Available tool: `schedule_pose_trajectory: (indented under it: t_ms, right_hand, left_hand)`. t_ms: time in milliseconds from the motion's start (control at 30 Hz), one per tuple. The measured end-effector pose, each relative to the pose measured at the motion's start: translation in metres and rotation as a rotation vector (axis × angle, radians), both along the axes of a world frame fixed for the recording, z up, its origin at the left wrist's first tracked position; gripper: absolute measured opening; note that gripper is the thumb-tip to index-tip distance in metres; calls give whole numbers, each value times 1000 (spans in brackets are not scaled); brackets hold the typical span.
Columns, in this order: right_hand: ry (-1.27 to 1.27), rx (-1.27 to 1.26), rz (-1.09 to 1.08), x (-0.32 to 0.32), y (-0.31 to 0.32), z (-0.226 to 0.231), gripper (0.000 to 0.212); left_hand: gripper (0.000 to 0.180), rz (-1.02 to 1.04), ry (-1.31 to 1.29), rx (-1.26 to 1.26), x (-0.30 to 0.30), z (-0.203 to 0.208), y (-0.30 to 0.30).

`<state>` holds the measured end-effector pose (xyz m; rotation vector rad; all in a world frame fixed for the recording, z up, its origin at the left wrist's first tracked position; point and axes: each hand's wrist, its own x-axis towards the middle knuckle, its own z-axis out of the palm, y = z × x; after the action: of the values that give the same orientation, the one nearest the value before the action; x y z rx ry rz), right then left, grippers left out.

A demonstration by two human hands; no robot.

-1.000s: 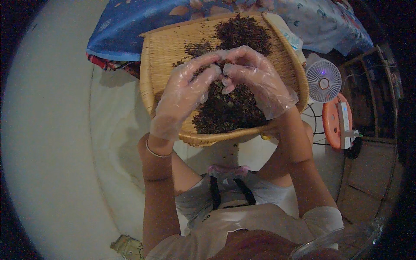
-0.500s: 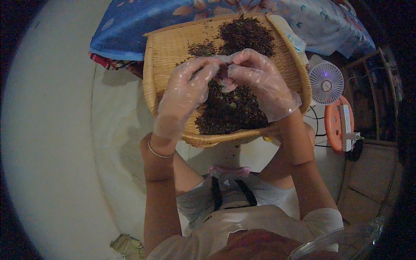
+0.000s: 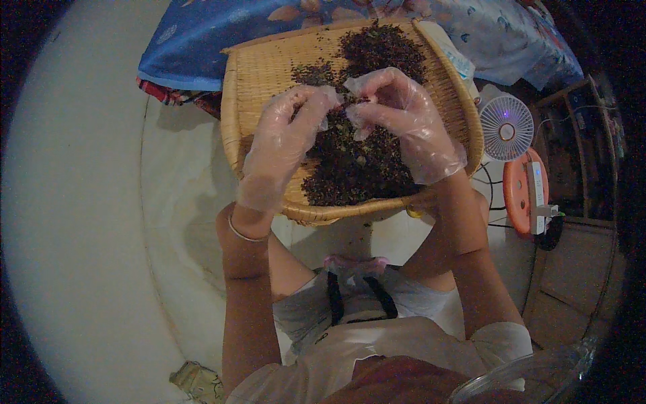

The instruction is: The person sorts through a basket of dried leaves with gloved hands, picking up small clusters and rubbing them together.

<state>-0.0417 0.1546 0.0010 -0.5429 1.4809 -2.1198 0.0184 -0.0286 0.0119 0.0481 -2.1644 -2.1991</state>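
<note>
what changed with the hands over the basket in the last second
Very little. Both gloved hands, left hand and right hand, stay fingertip to fingertip over the dark dried leaves, picking at a small bit. The woven basket and the small fan have not moved.

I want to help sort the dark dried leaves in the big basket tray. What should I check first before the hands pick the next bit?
1. Both gloves on: ok. Left hand and right hand wear clear gloves.
2. Woven tray steady: cannot tell; what holds it up is hidden.
3. Dried leaves inside the rim: ok, none seen on the floor.
4. Fingertips meeting over the pile: ok; whether they pinch a piece, cannot tell.
5. Small fan and orange stool apart from the tray: ok.
</note>
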Motion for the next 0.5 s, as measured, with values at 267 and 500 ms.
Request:
schedule_pose_trajectory:
  t_ms: [267,500]
  right_hand:
    - [683,80,-172,0,-13,-13,25]
    - [-40,39,-121,5,-6,16,27]
  left_hand:
    - [28,81,29,-310,-6,-10,-3]
    - [26,108,-35,-2,3,5,2]
